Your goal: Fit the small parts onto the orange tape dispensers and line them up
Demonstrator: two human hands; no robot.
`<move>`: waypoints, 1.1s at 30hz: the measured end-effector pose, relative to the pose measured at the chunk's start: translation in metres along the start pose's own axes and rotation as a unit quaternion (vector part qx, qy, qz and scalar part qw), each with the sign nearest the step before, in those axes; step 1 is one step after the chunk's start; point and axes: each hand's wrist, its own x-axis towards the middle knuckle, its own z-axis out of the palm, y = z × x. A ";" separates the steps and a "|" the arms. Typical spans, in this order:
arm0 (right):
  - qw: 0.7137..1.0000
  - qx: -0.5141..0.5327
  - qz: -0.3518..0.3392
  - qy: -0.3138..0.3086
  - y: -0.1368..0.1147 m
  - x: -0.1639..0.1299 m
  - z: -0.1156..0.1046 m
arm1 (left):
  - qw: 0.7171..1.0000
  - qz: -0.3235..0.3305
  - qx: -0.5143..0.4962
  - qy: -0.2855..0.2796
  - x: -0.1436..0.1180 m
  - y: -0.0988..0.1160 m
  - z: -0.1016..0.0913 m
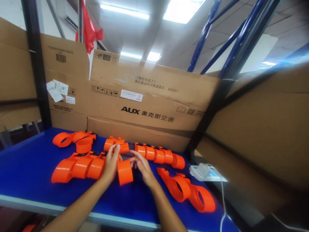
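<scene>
Pinching an orange ring piece [125,171] between both hands: left hand [111,163] curled over its left side with fingertips reaching up to the orange part behind, right hand [142,166] closed lightly against its right side, thumb and fingers bent inward. Sits near the middle of the blue desk [29,167], slightly toward the front edge.

Largest around it: walls of flattened cardboard boxes [149,106] standing along the back edge and the right side, printed with black lettering and stuck with white labels; nothing visible inside them. Black and blue rack posts [36,64] rising at the back left corner and the right.

Next in size: a row of joined orange rings [78,167] just left of the left hand, touching it. Another linked row of orange rings [159,155] along the back edge, right of centre. Two large orange loops [190,192] near the front right corner, well apart from the hands. A smaller cluster of orange loops [74,140] toward the back left corner.

Smallest: a white charger with cable [205,171] at the right edge, cord hanging off the desk.
</scene>
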 end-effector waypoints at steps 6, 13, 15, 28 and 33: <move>0.997 0.060 0.033 -0.031 0.000 -0.006 0.012 | 0.993 0.077 0.088 -0.017 -0.003 -0.002 -0.001; 0.992 0.085 0.044 0.078 0.023 -0.002 0.005 | 0.848 0.315 0.382 -0.191 -0.027 0.015 -0.001; 0.992 0.082 0.038 0.086 0.024 -0.003 0.002 | 0.814 0.322 0.426 -0.230 -0.029 0.028 -0.002; 0.974 0.141 0.035 0.172 0.020 0.002 -0.002 | 0.584 0.336 0.672 -0.308 0.102 0.166 -0.102; 0.973 0.136 0.044 0.179 0.017 -0.001 -0.001 | 0.517 0.258 0.750 -0.324 0.131 0.148 -0.120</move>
